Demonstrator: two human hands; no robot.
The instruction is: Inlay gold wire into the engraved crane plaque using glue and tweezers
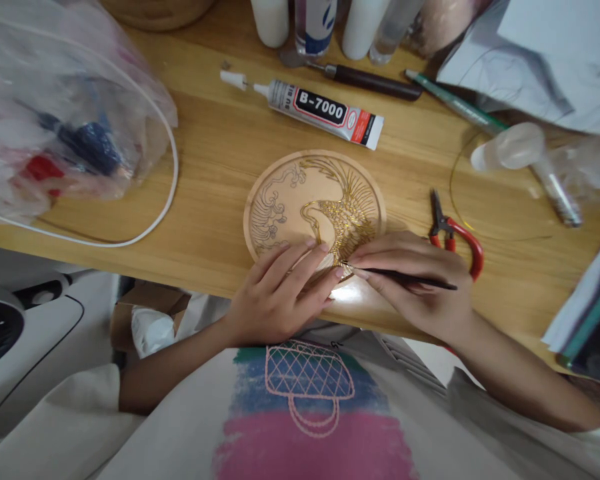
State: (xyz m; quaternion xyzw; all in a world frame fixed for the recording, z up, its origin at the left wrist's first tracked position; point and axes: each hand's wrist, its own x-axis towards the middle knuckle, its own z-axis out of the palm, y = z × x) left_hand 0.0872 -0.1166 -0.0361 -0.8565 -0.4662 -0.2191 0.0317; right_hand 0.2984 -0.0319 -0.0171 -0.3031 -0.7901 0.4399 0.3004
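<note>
Four bottles (316,27) at far side of desk (205,193); one plastic bag (147,127), left, holds a red item (43,170) and a dark-blue item (93,143). Desk wooden; fan (0,320) at lower left. Round plaque (296,203) lies on desk near front edge: rimmed wood, gold bird, grey wave lines. Left hand (280,290) spread on it; right hand (437,303) pinching thin dark tool (410,277).
</note>
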